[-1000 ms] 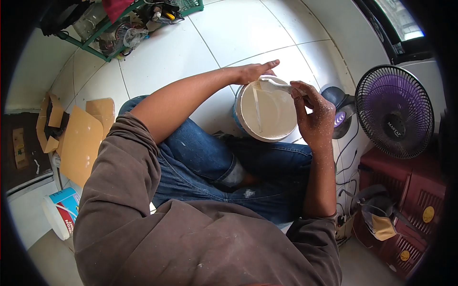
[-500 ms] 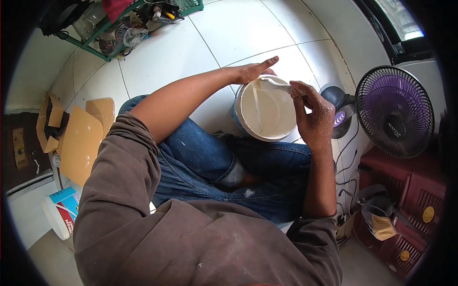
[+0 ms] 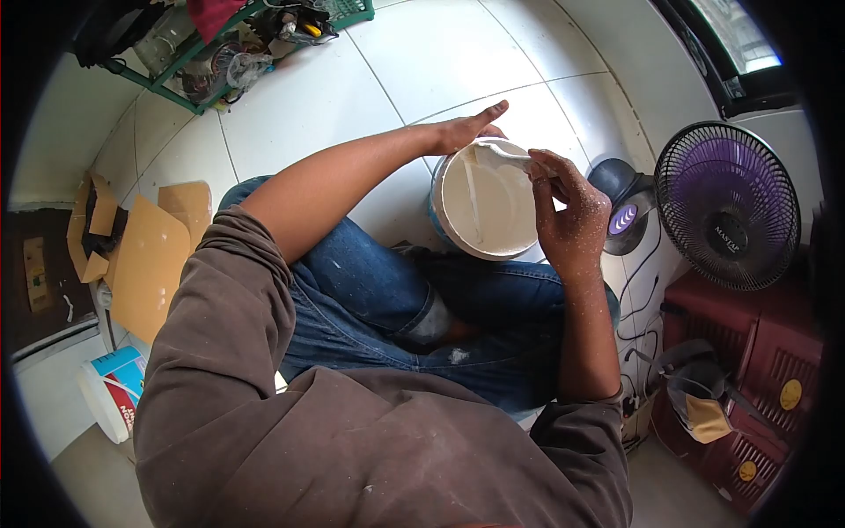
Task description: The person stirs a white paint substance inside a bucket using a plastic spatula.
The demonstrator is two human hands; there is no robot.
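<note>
Toward the floor's left edge [image 3: 352,79], a printed tub [image 3: 114,387] is sitting beside a flattened-looking cardboard box [image 3: 151,268], and a green rack [image 3: 156,85] is standing at the far left corner, presumably keeping loose odds and ends out of the working space. The left hand [image 3: 464,134] is resting at the far left part of the bucket's rim, its thumb pointing up and away, probably to steady the wall; its fingers are going out of sight behind the rim, so I cannot tell how firmly they are gripping. The bucket [image 3: 456,238] is standing on the floor just in front of the crossed legs [image 3: 352,282], likely for easy reach. A white-smeared tool [image 3: 506,158] is slanting over its mouth, and the right hand [image 3: 572,211] (speckled with white) is pinching its near end between closed fingers and thumb, seemingly for fine control. A fan [image 3: 729,207] is standing near the floor's right edge. Counting left to right, one tub, one box, one rack, one bucket, one tool and one fan are showing.
</note>
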